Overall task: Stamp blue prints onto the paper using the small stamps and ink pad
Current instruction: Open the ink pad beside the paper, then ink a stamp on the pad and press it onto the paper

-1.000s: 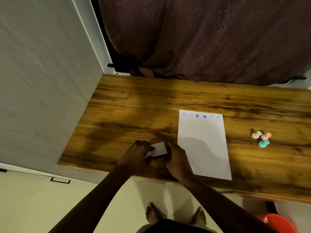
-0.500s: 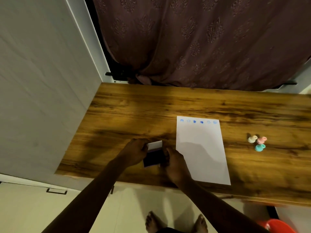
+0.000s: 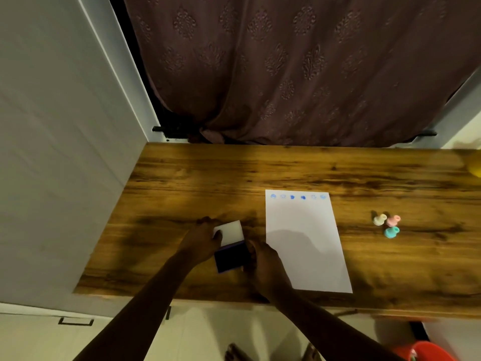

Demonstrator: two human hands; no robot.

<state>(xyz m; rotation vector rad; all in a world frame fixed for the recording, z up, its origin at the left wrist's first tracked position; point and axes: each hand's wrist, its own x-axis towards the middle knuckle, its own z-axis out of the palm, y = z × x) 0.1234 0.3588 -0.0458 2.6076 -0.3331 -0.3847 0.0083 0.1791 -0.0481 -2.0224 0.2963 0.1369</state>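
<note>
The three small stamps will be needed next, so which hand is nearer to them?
Right. The right hand rests at the ink pad, beside the paper; the stamps lie beyond the paper. The left hand is farther away, holding the white lid.

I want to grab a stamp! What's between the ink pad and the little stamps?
The white paper lies between the ink pad and the little stamps, seen from the head camera.

L hand [image 3: 201,241] has swung ink pad [image 3: 231,259] lid [image 3: 230,230] fully open since 1 s ago.
</note>
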